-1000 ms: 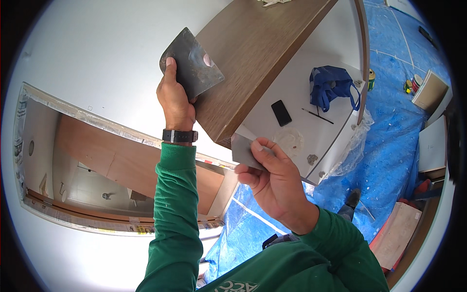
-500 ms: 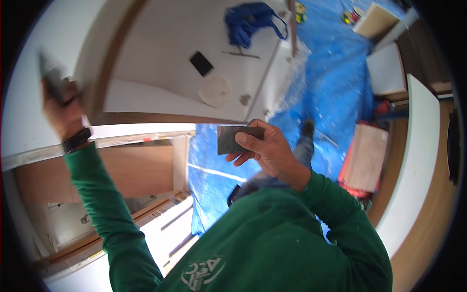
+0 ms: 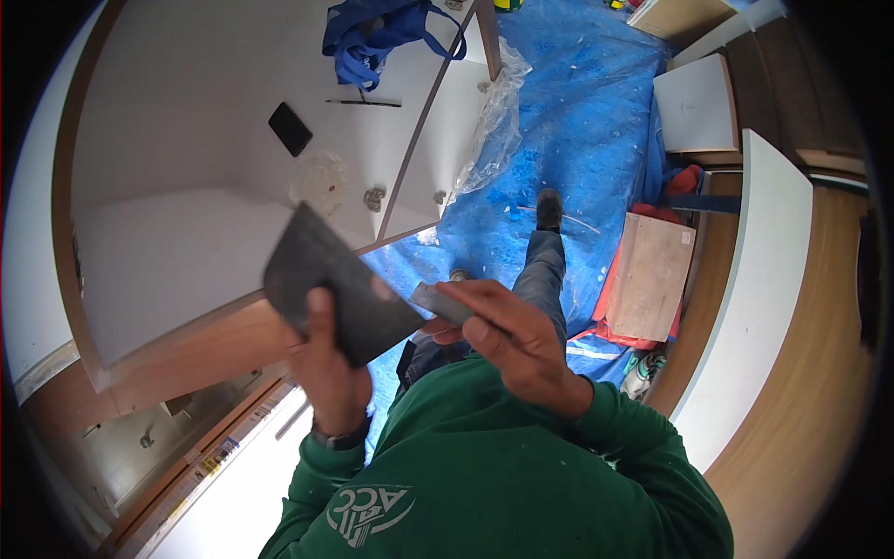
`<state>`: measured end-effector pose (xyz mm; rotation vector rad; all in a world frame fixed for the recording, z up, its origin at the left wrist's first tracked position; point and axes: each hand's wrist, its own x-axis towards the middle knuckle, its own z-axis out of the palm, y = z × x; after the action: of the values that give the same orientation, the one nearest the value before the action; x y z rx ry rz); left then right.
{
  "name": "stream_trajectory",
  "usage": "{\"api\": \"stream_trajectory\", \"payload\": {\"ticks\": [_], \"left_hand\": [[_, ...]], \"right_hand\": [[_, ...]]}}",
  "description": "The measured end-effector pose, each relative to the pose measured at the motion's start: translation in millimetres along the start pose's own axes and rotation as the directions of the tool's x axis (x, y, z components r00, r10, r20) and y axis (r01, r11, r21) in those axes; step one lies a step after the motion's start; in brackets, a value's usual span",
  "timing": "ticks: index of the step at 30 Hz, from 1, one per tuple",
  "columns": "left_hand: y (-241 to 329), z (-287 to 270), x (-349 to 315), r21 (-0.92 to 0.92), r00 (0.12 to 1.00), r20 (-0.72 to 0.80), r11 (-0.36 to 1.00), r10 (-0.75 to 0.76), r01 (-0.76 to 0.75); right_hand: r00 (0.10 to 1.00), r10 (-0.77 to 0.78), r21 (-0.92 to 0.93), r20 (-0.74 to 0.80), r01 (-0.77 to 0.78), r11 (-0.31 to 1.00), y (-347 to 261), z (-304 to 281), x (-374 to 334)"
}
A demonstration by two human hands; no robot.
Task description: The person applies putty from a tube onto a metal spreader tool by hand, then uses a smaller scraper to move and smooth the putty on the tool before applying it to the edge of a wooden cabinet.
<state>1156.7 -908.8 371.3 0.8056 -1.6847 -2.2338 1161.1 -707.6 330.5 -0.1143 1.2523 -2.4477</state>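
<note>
Above thumb, dark scraper [image 3: 340, 293] gripped by left hand [image 3: 328, 368], right hand [image 3: 507, 340] pinching grey block [image 3: 440, 303]

The left hand [image 3: 331, 373] grips a dark scraper blade [image 3: 340, 284] near the right hand [image 3: 507, 340], which pinches a smaller scraper [image 3: 440, 303].

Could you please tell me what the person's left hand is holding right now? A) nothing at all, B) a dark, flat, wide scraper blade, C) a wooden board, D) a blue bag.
B: the left hand grips a dark, flat scraper blade raised in front of the green sleeve, while the right hand holds a smaller grey piece; the blue bag lies apart on the white cabinet surface.
</note>
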Motion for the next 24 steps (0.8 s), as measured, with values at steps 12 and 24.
{"api": "stream_trajectory", "payload": {"ticks": [12, 24], "left_hand": [[-79.5, 187.3, 57.3, -0.070, 0.981, -0.029, 0.980, -0.191, 0.188], [-128.4, 216.2, 164.9, 0.035, 0.969, 0.045, 0.970, -0.242, 0.240]], "right_hand": [[0.950, 0.007, -0.896, 0.313, 0.293, 0.333, -31.3, -183.4, 71.3], [0.988, -0.041, -0.787, -0.147, -0.092, 0.610, -45.8, -292.6, 154.9]]}}
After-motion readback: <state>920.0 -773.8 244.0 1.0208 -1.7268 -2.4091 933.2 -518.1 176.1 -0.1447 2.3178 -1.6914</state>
